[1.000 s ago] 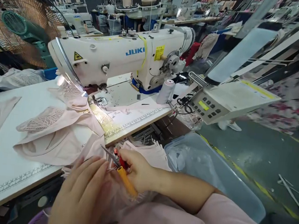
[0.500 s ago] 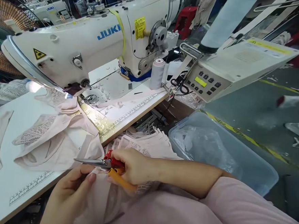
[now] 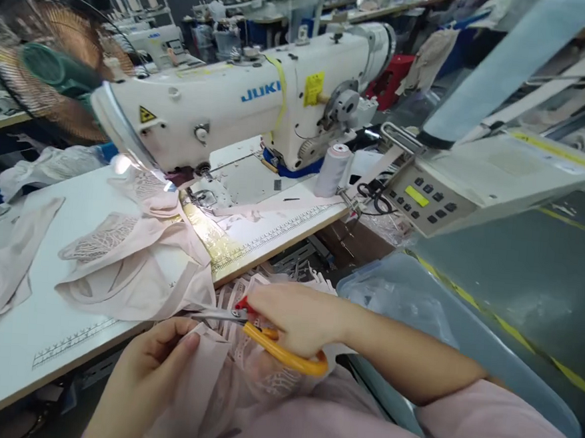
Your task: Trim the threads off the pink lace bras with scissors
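Observation:
My left hand (image 3: 155, 363) pinches the edge of a pale pink fabric piece (image 3: 196, 379) between thumb and fingers, over my lap. Scissors (image 3: 283, 357) with orange and red handles are gripped in my right hand (image 3: 296, 316). Their metal blades point left, just above the pinched fabric edge; whether they touch it I cannot tell. More pale pink garment pieces with lace (image 3: 271, 378) hang below the right hand. On the table's left part lie pale pink lace-panelled pieces (image 3: 133, 268), one running up to the sewing machine's needle area.
A white sewing machine (image 3: 221, 97) stands on the white table (image 3: 128, 341). Beside it are a thread cone (image 3: 333, 172) and a control box (image 3: 431, 199). A translucent plastic bin (image 3: 515, 401) sits at the right, and a fan (image 3: 63, 63) at the far left.
The camera view has shifted, so the machine appears further right and lower. The scissors have drawn back rightward from the left fingers, and their orange handle has swung wider apart from the red one.

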The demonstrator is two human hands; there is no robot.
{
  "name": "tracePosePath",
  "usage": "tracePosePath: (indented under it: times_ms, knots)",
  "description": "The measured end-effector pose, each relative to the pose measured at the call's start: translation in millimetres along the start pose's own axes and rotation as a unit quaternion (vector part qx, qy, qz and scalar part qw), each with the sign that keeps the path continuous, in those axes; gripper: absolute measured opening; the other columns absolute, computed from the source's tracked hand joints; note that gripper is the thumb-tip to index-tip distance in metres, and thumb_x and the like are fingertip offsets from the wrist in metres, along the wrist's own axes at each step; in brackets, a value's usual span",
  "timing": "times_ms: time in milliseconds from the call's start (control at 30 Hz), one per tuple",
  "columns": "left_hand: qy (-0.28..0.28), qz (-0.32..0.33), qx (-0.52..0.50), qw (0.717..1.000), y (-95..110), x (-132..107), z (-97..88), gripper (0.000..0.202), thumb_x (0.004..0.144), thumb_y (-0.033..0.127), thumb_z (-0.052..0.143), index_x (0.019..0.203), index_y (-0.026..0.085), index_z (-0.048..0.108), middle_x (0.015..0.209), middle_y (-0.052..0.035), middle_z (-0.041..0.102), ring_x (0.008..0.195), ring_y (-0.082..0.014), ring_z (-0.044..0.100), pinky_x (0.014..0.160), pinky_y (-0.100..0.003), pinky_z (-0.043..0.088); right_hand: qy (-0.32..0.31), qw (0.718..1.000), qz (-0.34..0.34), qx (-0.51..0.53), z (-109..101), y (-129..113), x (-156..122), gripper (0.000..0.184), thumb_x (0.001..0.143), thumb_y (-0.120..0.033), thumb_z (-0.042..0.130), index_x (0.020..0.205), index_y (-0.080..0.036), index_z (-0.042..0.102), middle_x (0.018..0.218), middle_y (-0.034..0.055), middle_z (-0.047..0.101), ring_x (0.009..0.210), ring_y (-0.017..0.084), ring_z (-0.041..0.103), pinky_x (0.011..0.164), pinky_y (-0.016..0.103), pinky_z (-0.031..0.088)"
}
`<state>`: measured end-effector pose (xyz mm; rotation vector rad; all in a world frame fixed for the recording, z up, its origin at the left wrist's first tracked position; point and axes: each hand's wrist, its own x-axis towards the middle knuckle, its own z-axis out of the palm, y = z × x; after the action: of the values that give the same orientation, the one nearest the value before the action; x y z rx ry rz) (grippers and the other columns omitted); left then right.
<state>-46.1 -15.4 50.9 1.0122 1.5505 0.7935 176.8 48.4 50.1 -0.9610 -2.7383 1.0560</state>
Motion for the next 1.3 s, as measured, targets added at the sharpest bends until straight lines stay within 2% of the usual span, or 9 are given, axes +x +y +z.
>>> tracePosePath:
  times_ms: [100,333,467,567,633,767,900,1033,1300]
  knots:
    - [-0.037,0.026,-0.012,0.999,-4,3,-6.6,0.034,0.067,0.049,0.074,0.076,0.017,0.069,0.069,-0.0028,0.067,0.062,-0.0146,0.056,0.058,-0.022,0.046,-0.034,0.995,0.011,-0.095,-3,-1,-1,0.017,0.072,-0.033,0.058,0.077,-0.017,0.053,0.079,0.0072,0.060,0.064,0.020,0.054,0.050,0.027,0.033]
    - [0.055,0.051,-0.045,0.996,-5,0,-2.4,0.028,0.064,0.044,0.075,0.070,0.017,0.070,0.063,0.0001,0.063,0.060,-0.0122,0.049,0.055,-0.020,0.039,-0.044,0.989,0.031,-0.135,6,-8,4,0.039,0.073,-0.056,0.055,0.081,-0.017,0.057,0.078,0.0080,0.062,0.066,0.024,0.058,0.052,0.029,0.034]
    - [0.063,0.052,-0.035,0.996,-11,1,-4.2,0.028,0.064,0.043,0.074,0.071,0.017,0.070,0.064,0.0000,0.063,0.062,-0.0125,0.050,0.058,-0.021,0.039,-0.039,0.989,0.044,-0.138,4,-10,3,0.033,0.075,-0.052,0.054,0.076,-0.019,0.056,0.072,0.0050,0.062,0.061,0.021,0.056,0.049,0.027,0.028]
    - [0.037,0.037,-0.053,0.997,-12,4,-7.9,0.029,0.065,0.045,0.073,0.071,0.017,0.068,0.062,0.0015,0.061,0.059,-0.0112,0.048,0.057,-0.020,0.039,-0.042,0.990,0.046,-0.124,2,-9,4,0.039,0.077,-0.058,0.053,0.071,-0.019,0.053,0.068,0.0032,0.059,0.057,0.018,0.052,0.048,0.026,0.024]
    - [-0.006,0.016,-0.062,0.998,-10,6,-10.7,0.030,0.066,0.047,0.073,0.070,0.017,0.067,0.061,0.0023,0.059,0.057,-0.0104,0.047,0.055,-0.020,0.038,-0.055,0.991,0.051,-0.111,1,-7,5,0.045,0.076,-0.063,0.053,0.067,-0.019,0.051,0.063,0.0018,0.055,0.054,0.015,0.047,0.047,0.025,0.023]
    - [-0.092,-0.019,-0.056,0.994,-2,8,-14.5,0.032,0.064,0.046,0.075,0.069,0.016,0.065,0.062,0.0029,0.056,0.057,-0.0095,0.045,0.054,-0.019,0.036,-0.097,0.992,0.041,-0.067,-5,-1,5,0.038,0.078,-0.051,0.058,0.064,-0.017,0.049,0.062,-0.0008,0.049,0.053,0.011,0.040,0.049,0.022,0.025]
    - [-0.095,-0.002,-0.060,0.994,0,10,-12.5,0.030,0.067,0.043,0.072,0.069,0.015,0.062,0.063,0.0033,0.054,0.058,-0.0090,0.042,0.056,-0.019,0.034,-0.114,0.993,0.003,-0.010,-10,4,5,0.043,0.079,-0.056,0.057,0.064,-0.017,0.045,0.061,-0.0026,0.045,0.053,0.010,0.037,0.050,0.021,0.026]
    - [-0.107,0.003,-0.074,0.992,-2,13,-9.2,0.027,0.069,0.039,0.070,0.065,0.016,0.057,0.060,0.0049,0.049,0.055,-0.0085,0.037,0.053,-0.020,0.030,-0.113,0.993,-0.014,-0.030,-12,7,5,0.050,0.076,-0.066,0.054,0.065,-0.018,0.044,0.061,-0.0034,0.042,0.051,0.009,0.033,0.049,0.022,0.023]
    - [-0.108,0.017,-0.080,0.991,-1,13,-10.1,0.024,0.069,0.037,0.068,0.063,0.017,0.056,0.058,0.0054,0.046,0.054,-0.0094,0.034,0.052,-0.021,0.027,-0.126,0.990,0.012,-0.070,-19,3,10,0.054,0.070,-0.069,0.057,0.064,-0.019,0.041,0.059,-0.0040,0.040,0.049,0.009,0.032,0.047,0.022,0.022]
